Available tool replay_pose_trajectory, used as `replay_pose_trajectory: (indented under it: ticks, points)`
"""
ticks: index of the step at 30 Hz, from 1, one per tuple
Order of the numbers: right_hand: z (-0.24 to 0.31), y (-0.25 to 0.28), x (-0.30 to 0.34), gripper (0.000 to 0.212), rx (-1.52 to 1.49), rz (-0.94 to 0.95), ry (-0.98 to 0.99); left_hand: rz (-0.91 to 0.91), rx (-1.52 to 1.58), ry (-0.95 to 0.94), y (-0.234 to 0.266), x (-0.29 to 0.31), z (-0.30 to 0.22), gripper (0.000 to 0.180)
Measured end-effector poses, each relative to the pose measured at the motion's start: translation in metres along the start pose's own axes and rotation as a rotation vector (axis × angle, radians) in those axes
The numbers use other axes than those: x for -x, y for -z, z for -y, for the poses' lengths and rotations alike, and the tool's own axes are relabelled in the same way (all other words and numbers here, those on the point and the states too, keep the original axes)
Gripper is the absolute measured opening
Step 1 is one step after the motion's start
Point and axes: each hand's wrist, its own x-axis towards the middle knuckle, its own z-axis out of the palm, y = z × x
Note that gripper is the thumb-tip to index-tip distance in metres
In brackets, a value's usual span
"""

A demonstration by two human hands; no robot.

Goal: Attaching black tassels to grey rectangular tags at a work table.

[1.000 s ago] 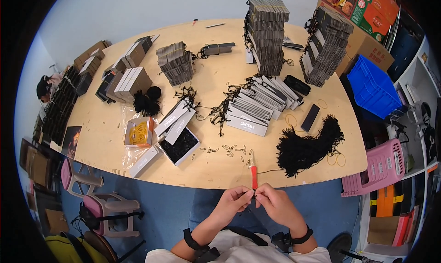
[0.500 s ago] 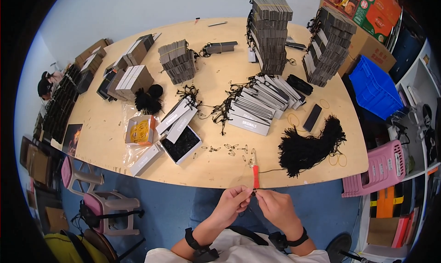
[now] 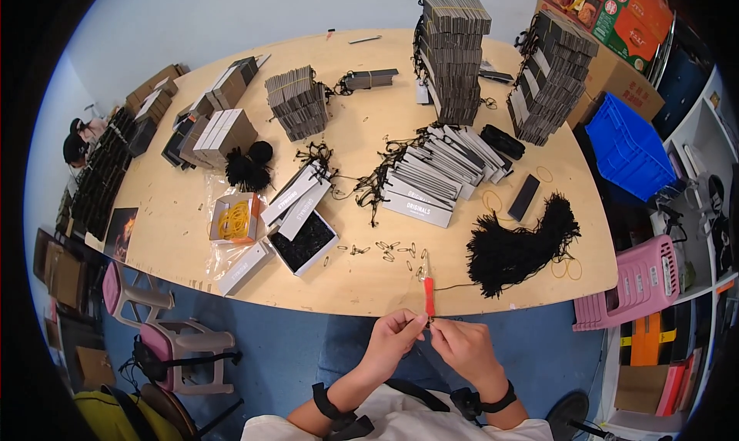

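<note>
Just off the table's near edge, my left hand and my right hand meet with fingers pinched together. Between the fingertips is a small dark bit that looks like black cord; the fingers cover most of it. Right beyond them a red-handled tool with a thin metal tip lies at the edge, pointing away from me. A single black strand runs from near this tool to a thick bundle of black cords on the right. Several small metal clips are scattered beyond the tool.
Grey printed tags with black strings fan across the middle of the table. Tall tag stacks stand behind. Left are an open box of black bits and a box of yellow rubber bands. A pink stool stands right.
My hands have shifted very slightly, and the fingertips now hide more of the dark bit between them. The things on the table stay put.
</note>
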Motion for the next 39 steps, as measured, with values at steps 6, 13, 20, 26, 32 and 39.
replay_pose_trajectory:
  ticks: [6, 13, 20, 26, 32, 39]
  points:
    - [-0.008, 0.001, 0.001, 0.013, 0.105, -0.018, 0.11, -0.009, -0.088, -0.094, -0.005, 0.0, -0.001, 0.018]
    - [-0.01, 0.002, 0.003, 0.014, -0.01, -0.021, 0.089, 0.033, -0.095, -0.003, -0.003, 0.003, -0.008, 0.015]
    - [-0.013, 0.007, 0.002, 0.015, -0.026, 0.051, 0.102, 0.115, 0.05, 0.149, 0.005, 0.003, -0.007, 0.019]
    - [0.0, 0.016, -0.001, 0.024, -0.229, 0.168, -0.113, 0.143, 0.108, 0.167, 0.006, 0.002, -0.004, 0.02]
    - [-0.012, 0.004, 0.005, 0.019, -0.281, 0.035, -0.046, 0.19, 0.046, 0.135, 0.005, 0.003, -0.001, 0.022]
    - [-0.016, 0.013, 0.003, 0.008, -0.185, 0.05, -0.033, 0.118, -0.167, 0.056, -0.01, 0.011, -0.005, 0.017]
